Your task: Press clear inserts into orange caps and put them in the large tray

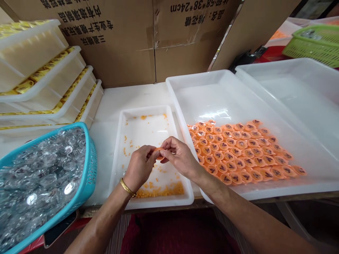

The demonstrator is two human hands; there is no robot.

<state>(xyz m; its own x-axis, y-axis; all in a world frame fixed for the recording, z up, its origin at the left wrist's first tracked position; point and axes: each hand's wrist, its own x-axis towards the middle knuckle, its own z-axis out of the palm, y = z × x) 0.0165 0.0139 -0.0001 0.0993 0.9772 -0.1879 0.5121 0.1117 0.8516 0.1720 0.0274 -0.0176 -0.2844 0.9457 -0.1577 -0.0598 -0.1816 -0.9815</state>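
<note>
Both hands meet over a shallow white tray [148, 113] that has small orange bits [161, 190] scattered in it, thickest along its near edge. Between them is a small round orange piece [159, 154], mostly covered by fingers. My left hand [141, 162], with a gold bracelet at the wrist, pinches its left side. My right hand [178, 157] pinches it from the right. To the right, a large white bin [212, 95] holds rows of round orange pieces [238, 151] with dark marks under clear tops.
A blue basket [88, 155] full of clear plastic pieces [47, 169] stands at left. Behind it are stacked white bins [66, 88] with yellow pieces. Cardboard boxes [127, 46] wall the back. Another white bin [296, 81] and a green basket [315, 42] are at right.
</note>
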